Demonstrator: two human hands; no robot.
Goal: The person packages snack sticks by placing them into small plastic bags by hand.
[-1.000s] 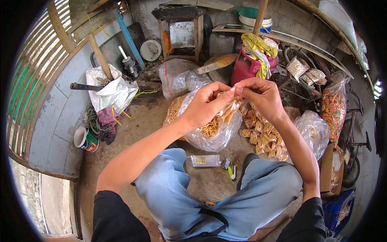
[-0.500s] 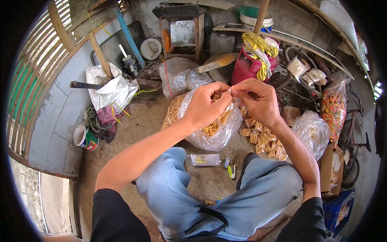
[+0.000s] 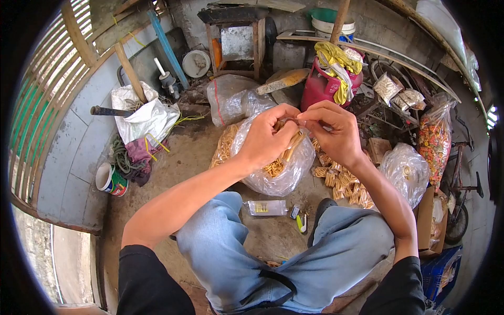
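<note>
Both hands meet above a big clear plastic bag (image 3: 252, 178) of loose yellow-brown snack sticks (image 3: 274, 168). My left hand (image 3: 270, 134) is closed, thumb and finger pinched at the top of a small clear plastic bag (image 3: 292, 149) with snack sticks inside, mostly hidden by the hand. Against it, my right hand (image 3: 333, 126) pinches the same bag's top edge with its fingertips. To the right on the floor lie several filled small packets (image 3: 341, 181). Below the big bag are a pack of clear plastic bags (image 3: 266, 208) and a green-and-white stapler (image 3: 301, 223).
A clear plastic sack (image 3: 405, 176) and a cardboard box (image 3: 431, 220) stand at the right, with a blue crate (image 3: 441, 273) lower down. Behind is a pink gas cylinder (image 3: 320, 89) draped with cloths. A white sack (image 3: 144, 115) and a paint bucket (image 3: 111, 179) are at the left.
My right hand has shifted slightly up and left, its fingers bunched closer at the bag's top. My left hand has hardly moved and keeps its pinch.
</note>
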